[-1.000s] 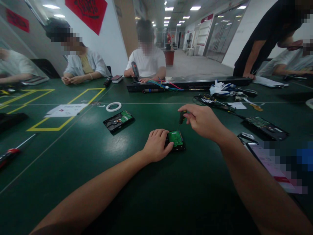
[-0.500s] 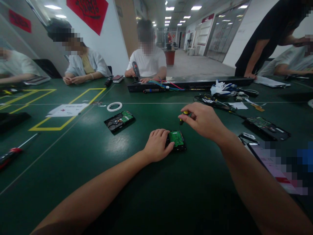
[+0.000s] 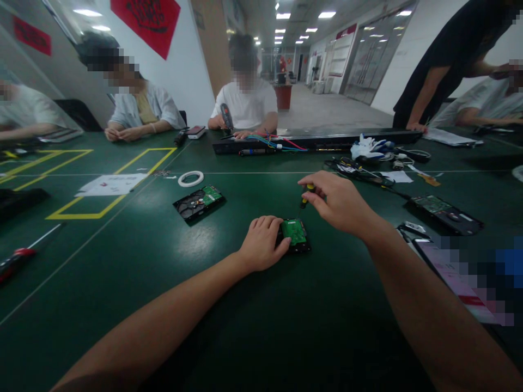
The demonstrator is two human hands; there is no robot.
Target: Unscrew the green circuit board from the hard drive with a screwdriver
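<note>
A hard drive [image 3: 296, 234] lies on the green table with its green circuit board facing up. My left hand [image 3: 263, 243] is closed on its left side, fingers across the top and thumb along the near edge, hiding that part of the drive. My right hand [image 3: 339, 204] pinches the yellow-and-black handle of a small screwdriver [image 3: 304, 201]. The screwdriver stands nearly upright, its thin shaft pointing down at the far edge of the board. Whether the tip sits in a screw is too small to tell.
A second hard drive [image 3: 199, 203] and a white tape roll [image 3: 190, 178] lie left of centre. Further right are another drive [image 3: 445, 213], cables and gloves [image 3: 371, 147]. A red-and-black screwdriver [image 3: 20, 256] lies far left. Across the table a person holds a power drill [image 3: 226, 117].
The fingers of my right hand have shifted slightly around the screwdriver handle, and more of it shows. My left hand and the hard drive stay in place.
</note>
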